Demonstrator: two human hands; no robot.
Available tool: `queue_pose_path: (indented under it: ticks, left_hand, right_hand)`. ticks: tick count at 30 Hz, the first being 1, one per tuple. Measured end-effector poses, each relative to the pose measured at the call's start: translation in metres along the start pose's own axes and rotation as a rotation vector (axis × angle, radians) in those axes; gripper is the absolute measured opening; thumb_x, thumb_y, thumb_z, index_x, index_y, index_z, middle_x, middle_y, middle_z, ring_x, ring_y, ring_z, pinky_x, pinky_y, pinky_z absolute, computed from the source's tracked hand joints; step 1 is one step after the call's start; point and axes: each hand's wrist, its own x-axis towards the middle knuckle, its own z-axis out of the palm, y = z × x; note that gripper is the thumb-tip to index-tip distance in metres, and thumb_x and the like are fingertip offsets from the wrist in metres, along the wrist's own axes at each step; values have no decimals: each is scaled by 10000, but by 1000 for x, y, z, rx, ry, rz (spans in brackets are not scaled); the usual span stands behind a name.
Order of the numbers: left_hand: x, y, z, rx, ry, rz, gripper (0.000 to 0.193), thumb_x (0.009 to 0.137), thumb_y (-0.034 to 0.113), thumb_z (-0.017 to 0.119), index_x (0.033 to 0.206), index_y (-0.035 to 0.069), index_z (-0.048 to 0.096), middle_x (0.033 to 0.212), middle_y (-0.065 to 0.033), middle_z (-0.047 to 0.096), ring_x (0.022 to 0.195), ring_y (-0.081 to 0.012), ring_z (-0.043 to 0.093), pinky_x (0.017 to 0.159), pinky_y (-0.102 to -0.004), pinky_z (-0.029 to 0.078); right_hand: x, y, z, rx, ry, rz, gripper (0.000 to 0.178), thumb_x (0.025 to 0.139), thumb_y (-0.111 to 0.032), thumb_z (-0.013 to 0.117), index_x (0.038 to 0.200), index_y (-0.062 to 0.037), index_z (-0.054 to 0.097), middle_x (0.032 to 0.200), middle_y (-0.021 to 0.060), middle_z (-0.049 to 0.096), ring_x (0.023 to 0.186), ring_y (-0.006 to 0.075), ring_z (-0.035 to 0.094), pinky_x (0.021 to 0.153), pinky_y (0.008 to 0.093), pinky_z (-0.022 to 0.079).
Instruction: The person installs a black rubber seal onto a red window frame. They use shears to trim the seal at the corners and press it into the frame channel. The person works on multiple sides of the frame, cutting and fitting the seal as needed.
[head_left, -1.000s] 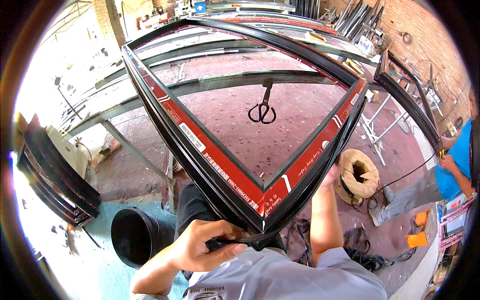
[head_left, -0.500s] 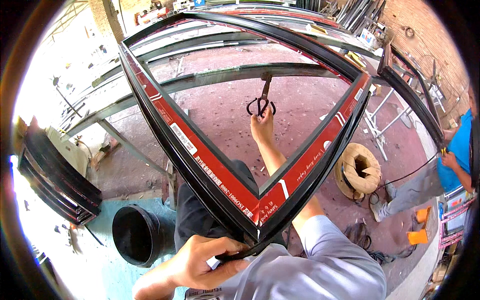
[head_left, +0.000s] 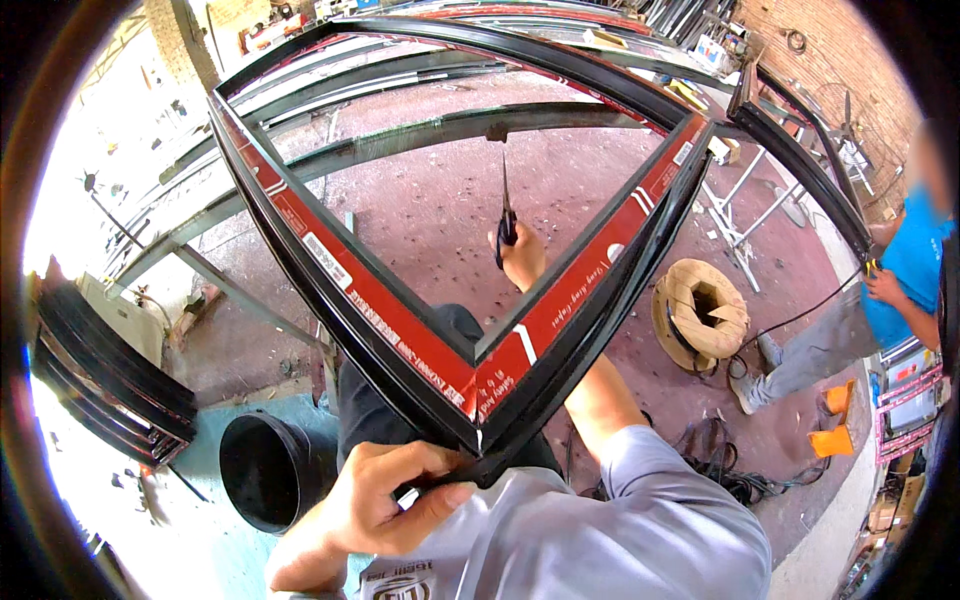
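Note:
A rectangular window-like frame [head_left: 430,362] with black edges and red protective film lies in front of me, one corner pointing at my body. At that near corner my left hand [head_left: 395,495] is closed, thumb and fingers pinching a black rubber strip [head_left: 455,468]. Through the opening of the frame reaches my right hand [head_left: 522,257], wrapped around the black handles of a pair of scissors [head_left: 507,222]. Their narrow blades point away from me, toward a dark holder [head_left: 497,132] on the steel beam. Part of my right forearm is hidden behind the frame.
A black bucket [head_left: 268,470] stands at the lower left, near stacked dark profiles [head_left: 115,370]. To the right are a wooden cable spool [head_left: 725,345], black cables and an orange bracket [head_left: 832,440]. A co-worker in a blue shirt [head_left: 905,265] handles another frame [head_left: 810,180].
The scissors have come away from the holder on the beam and turned in my right hand, which has drawn slightly nearer. The view has shifted a little. My left hand keeps its pinch.

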Motion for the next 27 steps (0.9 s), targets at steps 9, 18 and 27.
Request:
queue_pose_path:
  ticks: [9, 18, 27]
  left_hand:
    - [-5, 8, 5, -115, 2, -135, 142, 968, 71, 682, 1013, -58, 646, 758, -160, 704, 642, -211, 707, 583, -305, 520]
    - [-9, 38, 8, -304, 29, -425, 205, 1045, 143, 590, 1073, -59, 573, 571, -26, 524, 532, -40, 424, 474, -279, 317]
    - [-6, 35, 21, -344, 45, -423, 224, 1049, 162, 590, 1048, -62, 578, 644, -39, 604, 600, -61, 577, 540, -253, 445]
  right_hand:
    - [-181, 51, -92, 424, -199, 439, 322, 966, -353, 686, 891, -63, 567, 663, 53, 540, 571, 195, 523, 527, 327, 417]
    - [-285, -19, -243, 887, -431, 325, 357, 1004, -377, 626, 862, -66, 522, 652, 12, 506, 548, 105, 467, 508, 260, 376]
    - [-275, -159, -300, 772, -780, 287, 418, 838, -443, 739, 862, -54, 587, 737, -7, 550, 664, 74, 507, 577, 238, 374]
